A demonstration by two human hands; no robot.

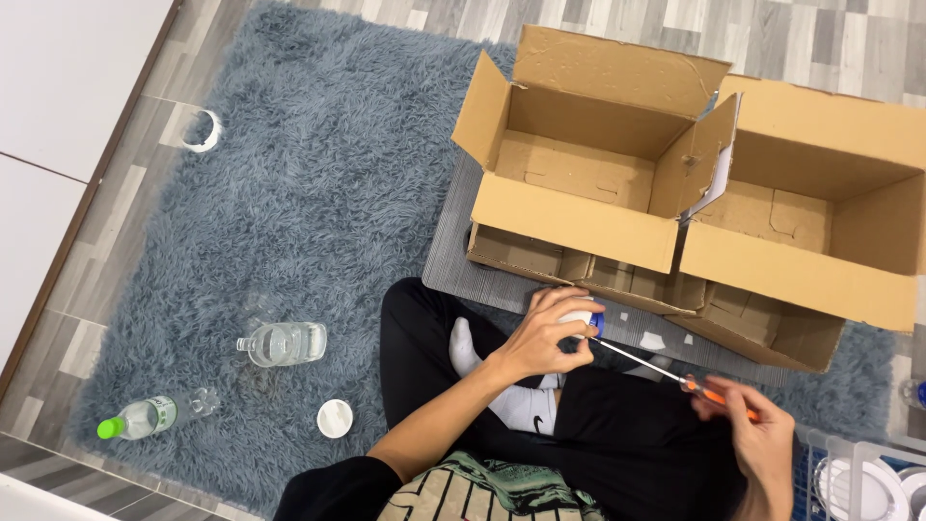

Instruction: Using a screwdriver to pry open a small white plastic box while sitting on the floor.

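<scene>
Nearest me, my right hand point(762, 439) pinches the orange-handled screwdriver point(675, 376) so its tip meets the small white-and-blue object point(586, 320) that my left hand point(545, 333) clamps steady over my lap, before the open cardboard boxes point(675, 193) on the grey rug point(318, 222).

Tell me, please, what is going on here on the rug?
A person sits cross-legged on a grey shaggy rug. The left hand grips a small white container with a blue part, and the right hand holds an orange-handled screwdriver whose tip meets that container. Two open cardboard boxes sit in front of the person. To the left on the rug lie a clear bottle, a green-capped bottle and a white lid.
</scene>
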